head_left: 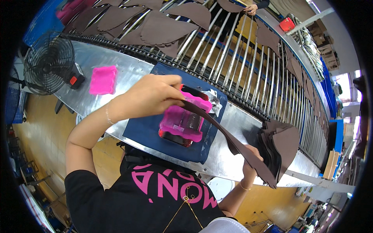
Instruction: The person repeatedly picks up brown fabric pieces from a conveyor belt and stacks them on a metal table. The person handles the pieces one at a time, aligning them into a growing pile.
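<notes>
A long, curved dark-brown leather piece (237,147) is stretched between both hands above the metal table (128,70). My left hand (151,95) pinches its upper end, just over a pink and black tray-like tool (180,126) that lies on a dark blue mat (143,132). Lower right, my right hand (250,163) grips the piece near its wide end. Right beside that hand stands a stack of similar brown pieces (281,145).
A pink sponge-like block (103,79) lies on the table at left, near a black fan (48,62). Behind the table runs a metal bar conveyor (233,50) carrying brown pieces (165,29). Another person's hand (250,8) shows at the top.
</notes>
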The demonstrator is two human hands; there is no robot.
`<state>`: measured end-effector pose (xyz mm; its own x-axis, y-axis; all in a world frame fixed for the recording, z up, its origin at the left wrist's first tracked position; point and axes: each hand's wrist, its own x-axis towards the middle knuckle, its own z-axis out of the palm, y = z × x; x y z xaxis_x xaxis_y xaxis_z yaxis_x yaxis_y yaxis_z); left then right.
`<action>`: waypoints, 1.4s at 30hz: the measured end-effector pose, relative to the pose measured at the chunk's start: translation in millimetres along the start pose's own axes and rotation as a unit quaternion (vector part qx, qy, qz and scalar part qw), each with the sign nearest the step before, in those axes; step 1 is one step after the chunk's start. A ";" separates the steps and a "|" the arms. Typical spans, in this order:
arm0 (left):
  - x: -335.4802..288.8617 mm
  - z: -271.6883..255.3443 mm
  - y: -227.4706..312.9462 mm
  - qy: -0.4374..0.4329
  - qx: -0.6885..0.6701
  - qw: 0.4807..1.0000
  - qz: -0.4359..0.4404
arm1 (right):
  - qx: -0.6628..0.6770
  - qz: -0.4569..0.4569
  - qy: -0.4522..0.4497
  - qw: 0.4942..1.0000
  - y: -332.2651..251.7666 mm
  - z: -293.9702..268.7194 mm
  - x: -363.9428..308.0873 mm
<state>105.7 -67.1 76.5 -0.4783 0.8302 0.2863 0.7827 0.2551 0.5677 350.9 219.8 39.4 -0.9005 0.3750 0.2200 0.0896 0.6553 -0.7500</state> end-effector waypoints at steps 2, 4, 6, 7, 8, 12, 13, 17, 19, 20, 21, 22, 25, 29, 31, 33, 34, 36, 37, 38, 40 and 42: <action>18.5 12.9 12.0 -0.023 0.005 0.999 0.035 | -0.003 0.013 0.100 0.995 13.6 -29.0 -17.3; 37.0 30.5 20.3 -0.034 0.003 0.993 0.113 | -0.013 0.046 0.214 0.976 25.8 -67.9 -36.7; 59.2 36.6 31.7 -0.078 -0.031 0.986 0.143 | -0.057 0.102 0.250 0.961 1.7 -90.7 -43.5; 76.6 37.0 37.5 -0.086 -0.080 0.979 0.168 | -0.101 0.149 0.239 0.954 -27.1 -103.8 -37.2; 90.9 29.9 47.7 -0.066 -0.133 0.979 0.140 | -0.144 0.087 0.276 0.946 -19.5 -107.7 -28.4; 152.5 -3.2 78.4 -0.073 -0.272 0.959 -0.011 | -0.136 0.136 0.218 0.957 -55.4 -110.8 4.8; 163.3 -9.9 76.5 -0.089 -0.289 0.953 -0.026 | -0.099 0.118 0.228 0.961 -42.0 -121.1 0.6; 168.7 -21.0 31.2 0.061 -0.337 0.937 -0.067 | -0.104 0.226 0.362 0.898 13.3 -172.8 -12.0; 161.3 -17.1 -11.8 0.167 -0.389 0.902 -0.089 | -0.292 0.372 0.339 0.813 80.7 -198.7 -50.4; 152.9 -21.1 -51.7 0.186 -0.415 0.885 -0.104 | -0.331 0.383 0.307 0.805 101.4 -199.5 -60.2; 145.5 -22.3 -81.3 0.206 -0.443 0.866 -0.105 | -0.369 0.390 0.270 0.799 117.5 -196.3 -61.3; 137.2 -23.5 -105.3 0.228 -0.468 0.847 -0.108 | -0.341 0.431 0.261 0.794 125.9 -193.1 -56.3; 116.3 -12.2 -157.2 0.319 -0.557 0.751 -0.153 | -0.237 0.402 0.276 0.840 159.5 -195.6 -68.0; 96.0 4.4 -225.5 0.395 -0.602 0.656 -0.227 | -0.283 0.380 0.249 0.845 154.6 -194.8 -69.6; 77.3 11.5 -264.0 0.368 -0.587 0.683 -0.230 | -0.356 0.375 0.214 0.829 181.8 -209.7 -75.8; 62.1 18.3 -271.2 0.380 -0.583 0.662 -0.278 | -0.344 0.384 0.223 0.828 192.8 -215.6 -74.9; 51.8 17.9 -279.7 0.369 -0.591 0.655 -0.292 | -0.319 0.389 0.226 0.834 200.7 -218.0 -73.6; 48.5 26.3 -280.0 0.391 -0.592 0.617 -0.341 | -0.287 0.399 0.237 0.838 213.9 -225.4 -79.2; 53.4 29.6 -272.9 0.401 -0.581 0.601 -0.375 | -0.279 0.401 0.243 0.838 220.4 -230.1 -85.0; 51.8 29.7 -275.8 0.386 -0.584 0.609 -0.373 | -0.268 0.401 0.246 0.841 223.1 -232.1 -83.7; 49.8 31.8 -281.9 0.352 -0.591 0.625 -0.369 | -0.254 0.408 0.249 0.841 226.0 -236.7 -84.2; 53.1 33.7 -286.0 0.339 -0.577 0.633 -0.389 | -0.225 0.410 0.253 0.847 208.5 -227.4 -74.5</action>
<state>-130.1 -79.4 -96.7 -0.9073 0.1722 -0.3835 -0.4202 -0.4015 0.8138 533.4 477.6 8.5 -0.1706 0.9832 0.0651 0.8523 0.1804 -0.4910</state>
